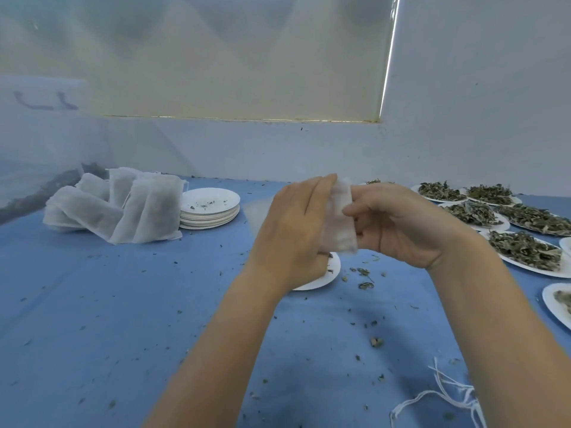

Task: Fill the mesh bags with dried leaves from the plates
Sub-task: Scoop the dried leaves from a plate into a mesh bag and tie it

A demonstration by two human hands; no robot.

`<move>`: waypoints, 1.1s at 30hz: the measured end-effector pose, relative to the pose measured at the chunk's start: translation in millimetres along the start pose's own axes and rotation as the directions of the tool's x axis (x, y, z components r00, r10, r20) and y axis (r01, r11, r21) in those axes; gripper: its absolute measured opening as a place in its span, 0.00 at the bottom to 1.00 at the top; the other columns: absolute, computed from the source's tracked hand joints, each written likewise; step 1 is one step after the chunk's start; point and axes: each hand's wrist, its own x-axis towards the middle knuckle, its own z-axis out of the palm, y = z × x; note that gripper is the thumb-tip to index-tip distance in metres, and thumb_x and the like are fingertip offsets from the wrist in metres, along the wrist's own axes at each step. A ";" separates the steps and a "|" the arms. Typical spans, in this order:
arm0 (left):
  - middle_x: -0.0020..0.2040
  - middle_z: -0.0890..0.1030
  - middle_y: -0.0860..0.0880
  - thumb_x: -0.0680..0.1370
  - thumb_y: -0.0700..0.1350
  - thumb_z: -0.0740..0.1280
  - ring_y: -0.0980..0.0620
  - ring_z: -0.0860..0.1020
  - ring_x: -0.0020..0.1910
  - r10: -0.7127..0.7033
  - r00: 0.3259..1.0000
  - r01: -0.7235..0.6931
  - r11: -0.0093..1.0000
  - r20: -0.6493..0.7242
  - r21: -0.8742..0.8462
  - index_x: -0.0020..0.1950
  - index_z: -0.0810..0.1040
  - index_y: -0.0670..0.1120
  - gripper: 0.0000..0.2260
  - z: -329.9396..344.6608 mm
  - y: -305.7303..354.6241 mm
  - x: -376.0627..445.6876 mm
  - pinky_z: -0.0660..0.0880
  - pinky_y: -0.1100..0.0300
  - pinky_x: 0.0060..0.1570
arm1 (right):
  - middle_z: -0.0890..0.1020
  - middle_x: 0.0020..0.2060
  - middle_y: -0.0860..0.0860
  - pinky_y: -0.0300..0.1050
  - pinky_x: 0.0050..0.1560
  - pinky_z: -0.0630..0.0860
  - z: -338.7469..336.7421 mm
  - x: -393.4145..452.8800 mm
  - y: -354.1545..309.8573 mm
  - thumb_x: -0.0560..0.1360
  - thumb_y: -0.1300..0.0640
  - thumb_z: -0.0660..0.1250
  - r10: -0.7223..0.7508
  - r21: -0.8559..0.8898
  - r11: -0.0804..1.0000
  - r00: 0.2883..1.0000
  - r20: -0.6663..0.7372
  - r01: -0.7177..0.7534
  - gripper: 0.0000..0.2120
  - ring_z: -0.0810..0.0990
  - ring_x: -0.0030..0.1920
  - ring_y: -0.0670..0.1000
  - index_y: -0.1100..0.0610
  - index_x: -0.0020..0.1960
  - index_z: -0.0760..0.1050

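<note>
You have the mesh bag [338,217] held up between both hands, above the blue worktop [123,304]. Your left hand [293,230] grips one edge with fingers laid along it; your right hand [398,223] has its fingers curled onto the other. The bag looks thin, soft and almost weightless, so it will likely crumple and sag rather than stand open: pinch it near the mouth, one side per hand, and spread gently, since the mesh may tear. The dried leaves [525,248] sit on plates [531,267] to your right; they look brittle and light, so take loose pinches. Filled bags [123,208] lie far left beside empty plates [210,211].
</note>
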 end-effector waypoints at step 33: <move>0.54 0.75 0.50 0.69 0.45 0.66 0.44 0.74 0.51 -0.462 0.839 0.354 0.865 0.287 0.356 0.60 0.68 0.49 0.20 24.6 -106.8 -46.4 0.61 0.58 0.41 | 0.71 0.61 0.52 0.49 0.62 0.65 -5.7 96.1 105.3 0.74 0.36 0.60 -0.087 -0.941 0.227 0.957 -0.276 -0.251 0.26 0.67 0.64 0.54 0.45 0.69 0.67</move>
